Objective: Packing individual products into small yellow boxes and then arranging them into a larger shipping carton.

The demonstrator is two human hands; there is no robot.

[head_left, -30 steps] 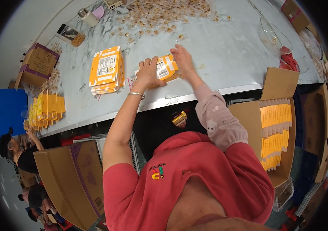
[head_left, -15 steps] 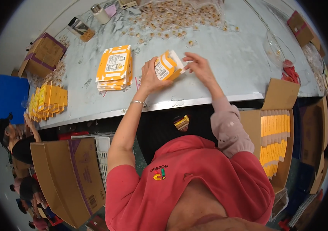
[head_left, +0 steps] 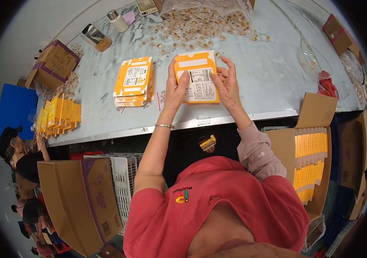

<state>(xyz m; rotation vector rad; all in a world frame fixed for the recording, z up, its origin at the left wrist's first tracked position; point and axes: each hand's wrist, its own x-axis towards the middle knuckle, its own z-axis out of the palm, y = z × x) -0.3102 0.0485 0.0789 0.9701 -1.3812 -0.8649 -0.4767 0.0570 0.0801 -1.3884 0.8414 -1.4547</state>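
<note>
Between my two hands is an orange and white carton (head_left: 201,88), its printed white label facing up. My left hand (head_left: 176,90) grips its left side, thumb on the face. My right hand (head_left: 227,88) holds the right edge with the thumb against the label. The carton is over the front part of the marble-patterned table (head_left: 261,81). Just left of it lies a stack of flat orange and white cartons (head_left: 134,77).
Small wrapped packets (head_left: 205,26) are heaped at the back. A bottle (head_left: 117,21) and a jar (head_left: 97,38) stand back left. Standing cartons (head_left: 61,112) are near a co-worker (head_left: 18,150). Open cardboard boxes flank me; the right one (head_left: 310,101) holds orange cartons.
The carton was tilted with its end flap raised at my right fingers. Now it faces up with the end closed, and my right hand has taken hold of its right side.
</note>
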